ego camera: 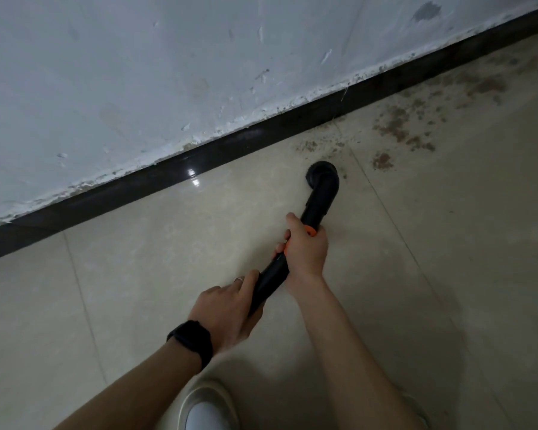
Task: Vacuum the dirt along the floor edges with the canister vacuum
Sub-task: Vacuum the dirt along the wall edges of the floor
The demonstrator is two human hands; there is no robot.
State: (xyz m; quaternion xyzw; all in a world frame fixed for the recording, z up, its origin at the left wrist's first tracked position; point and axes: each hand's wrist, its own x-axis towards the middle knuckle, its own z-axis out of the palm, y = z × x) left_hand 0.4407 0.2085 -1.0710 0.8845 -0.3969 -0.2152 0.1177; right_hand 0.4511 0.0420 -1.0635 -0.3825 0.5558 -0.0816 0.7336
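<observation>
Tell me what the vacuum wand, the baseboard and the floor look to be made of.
Vacuum wand: matte black plastic, judging by its moulded elbow and dull sheen. Baseboard: dark polished tile or stone, probably; it mirrors a light spot. Floor: glossy beige ceramic tile, shown by grout lines and reflections.

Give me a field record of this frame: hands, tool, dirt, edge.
left hand: grips the lower vacuum tube
right hand: grips the tube at its orange collar
nozzle: down at the floor, apart from the baseboard
dirt: brown patches beyond the nozzle, along the baseboard toward the right
</observation>
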